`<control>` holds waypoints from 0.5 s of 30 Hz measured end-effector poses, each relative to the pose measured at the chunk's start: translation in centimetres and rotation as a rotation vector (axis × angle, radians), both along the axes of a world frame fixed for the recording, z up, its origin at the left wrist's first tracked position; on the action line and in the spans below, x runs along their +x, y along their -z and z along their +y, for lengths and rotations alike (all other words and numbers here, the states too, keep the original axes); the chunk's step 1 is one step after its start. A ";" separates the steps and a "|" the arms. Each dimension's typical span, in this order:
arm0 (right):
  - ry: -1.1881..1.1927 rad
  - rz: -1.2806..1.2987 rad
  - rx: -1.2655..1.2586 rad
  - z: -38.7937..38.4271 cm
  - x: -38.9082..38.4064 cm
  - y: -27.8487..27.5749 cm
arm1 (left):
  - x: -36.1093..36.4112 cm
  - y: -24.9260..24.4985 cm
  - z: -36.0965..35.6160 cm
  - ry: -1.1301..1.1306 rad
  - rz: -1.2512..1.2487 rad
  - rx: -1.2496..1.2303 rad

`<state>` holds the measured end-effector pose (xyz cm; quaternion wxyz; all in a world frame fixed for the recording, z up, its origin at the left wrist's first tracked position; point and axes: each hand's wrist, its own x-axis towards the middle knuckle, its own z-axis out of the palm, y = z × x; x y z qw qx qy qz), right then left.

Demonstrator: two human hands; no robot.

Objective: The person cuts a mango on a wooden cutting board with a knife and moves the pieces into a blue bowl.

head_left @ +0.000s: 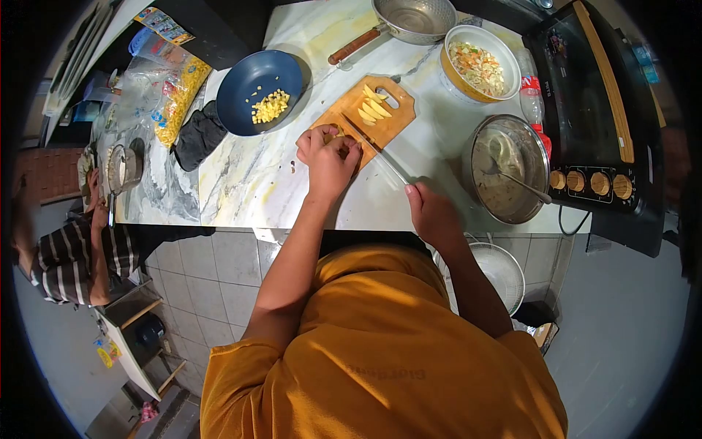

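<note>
My right hand point(435, 214) is closed round the handle of a kitchen knife point(380, 155), its blade slanting up and left across the wooden cutting board point(398, 126). On the board's lower left, beside the blade, my left hand point(333, 159) has its fingers curled down and closed. What it pinches is mostly hidden under the fingers. Several pale yellow wedges point(374, 110), which look like potato, lie near the board's handle hole. To the left, a dark blue frying pan point(238, 88) holds small yellow cubes point(270, 107).
A bowl of chopped vegetables point(479, 67), a metal pot with a spoon point(506, 199) and an oven point(585, 110) stand on the right. A wood-handled pan point(415, 20) is behind. Bagged yellow pasta point(179, 95) and a black cloth point(199, 135) lie left. Another person point(88, 256) is far left.
</note>
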<state>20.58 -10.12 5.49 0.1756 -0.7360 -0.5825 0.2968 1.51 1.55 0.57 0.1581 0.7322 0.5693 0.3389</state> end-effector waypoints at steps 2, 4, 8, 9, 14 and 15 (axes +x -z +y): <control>-0.004 -0.024 0.018 0.0 0.0 0.0 | 0.0 0.0 0.0 0.002 -0.003 -0.009; -0.001 -0.029 0.013 0.0 0.0 0.1 | 0.0 0.0 0.0 0.002 -0.008 -0.017; 0.014 -0.066 -0.004 0.0 -0.4 0.3 | 0.0 0.0 0.0 0.001 -0.007 -0.015; 0.014 -0.065 -0.007 0.0 -0.5 0.4 | 0.0 0.0 -0.1 0.001 -0.005 -0.017; 0.019 -0.103 -0.043 -0.2 -0.3 0.0 | 0.1 0.1 0.0 -0.001 0.006 -0.008; 0.022 -0.104 -0.040 -0.4 -0.1 -0.1 | 0.1 0.1 0.1 0.001 0.006 -0.005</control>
